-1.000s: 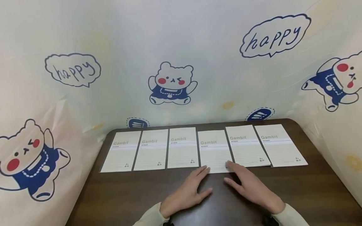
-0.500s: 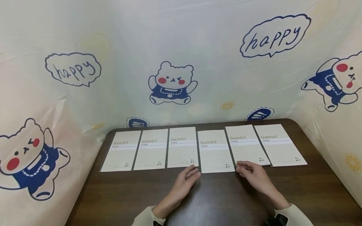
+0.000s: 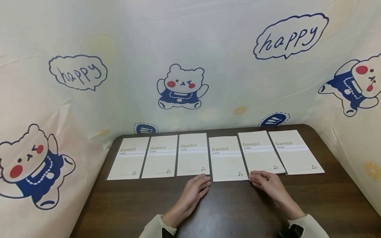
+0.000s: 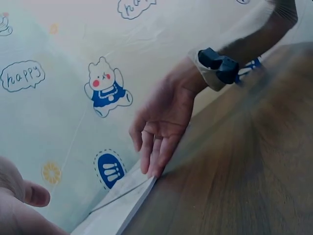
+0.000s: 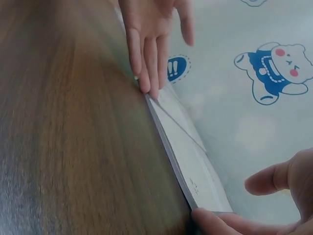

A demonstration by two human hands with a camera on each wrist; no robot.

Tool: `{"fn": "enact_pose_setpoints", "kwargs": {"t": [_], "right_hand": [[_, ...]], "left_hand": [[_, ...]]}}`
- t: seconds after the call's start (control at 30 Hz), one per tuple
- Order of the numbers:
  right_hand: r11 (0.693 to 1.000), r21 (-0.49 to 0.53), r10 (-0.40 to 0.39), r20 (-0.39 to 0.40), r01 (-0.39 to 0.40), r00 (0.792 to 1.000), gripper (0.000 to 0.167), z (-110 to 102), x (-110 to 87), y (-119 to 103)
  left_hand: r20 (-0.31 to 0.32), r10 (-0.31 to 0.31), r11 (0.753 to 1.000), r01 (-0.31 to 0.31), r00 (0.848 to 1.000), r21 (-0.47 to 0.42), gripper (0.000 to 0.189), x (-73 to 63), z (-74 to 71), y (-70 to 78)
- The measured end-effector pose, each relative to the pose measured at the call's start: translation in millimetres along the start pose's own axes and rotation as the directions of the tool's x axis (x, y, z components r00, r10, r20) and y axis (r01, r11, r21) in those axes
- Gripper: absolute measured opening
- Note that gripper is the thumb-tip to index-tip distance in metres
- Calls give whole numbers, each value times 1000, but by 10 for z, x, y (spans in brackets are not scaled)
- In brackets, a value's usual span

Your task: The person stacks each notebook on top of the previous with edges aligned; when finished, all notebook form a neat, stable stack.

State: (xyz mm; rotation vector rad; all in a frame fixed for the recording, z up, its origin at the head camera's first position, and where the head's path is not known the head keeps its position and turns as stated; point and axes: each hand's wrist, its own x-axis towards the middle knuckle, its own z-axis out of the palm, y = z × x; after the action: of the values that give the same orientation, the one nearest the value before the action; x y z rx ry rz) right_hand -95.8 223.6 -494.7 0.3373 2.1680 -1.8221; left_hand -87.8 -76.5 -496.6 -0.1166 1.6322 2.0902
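Several white notebooks printed "Gambit" lie side by side across the table. The notebook (image 3: 227, 162) third from the right sits slightly nearer to me than its neighbours. My left hand (image 3: 191, 195) is at its near left corner, fingers together and fairly straight. At its near right corner is my right hand (image 3: 274, 190), fingers gently bent, fingertips at the edge. Both wrist views show this notebook (image 5: 181, 147) lying flat between the two hands, which do not curl round it. In the left wrist view, only part of the left hand (image 4: 22, 210) shows.
Left of that notebook are three more notebooks (image 3: 160, 157); two others (image 3: 294, 155) are on the right. Dark wood forms the table (image 3: 232, 211), with rounded far corners. A pale curtain (image 3: 128, 66) with bear prints hangs close behind and at both sides.
Both hands have shifted outward from the notebook's near part to its near corners, uncovering its lower print. Over the last half second they barely move; the left fingers flatten slightly. The notebooks stay put.
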Motion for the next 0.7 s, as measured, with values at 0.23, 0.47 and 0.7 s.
{"fn": "enact_pose_setpoints", "kwargs": {"t": [0.23, 0.47, 0.7], "right_hand": [[993, 96, 59, 57, -64, 997, 50, -24, 11, -4], [989, 107, 95, 64, -101, 993, 51, -30, 23, 9], [989, 111, 89, 109, -101, 990, 50, -50, 57, 72]], "left_hand": [[-20, 3, 999, -4, 1000, -38, 69, 17, -21, 0], [-43, -11, 999, 9, 999, -53, 67, 31, 26, 23], [-48, 1, 1000, -1, 999, 0, 50, 68, 32, -71]]}}
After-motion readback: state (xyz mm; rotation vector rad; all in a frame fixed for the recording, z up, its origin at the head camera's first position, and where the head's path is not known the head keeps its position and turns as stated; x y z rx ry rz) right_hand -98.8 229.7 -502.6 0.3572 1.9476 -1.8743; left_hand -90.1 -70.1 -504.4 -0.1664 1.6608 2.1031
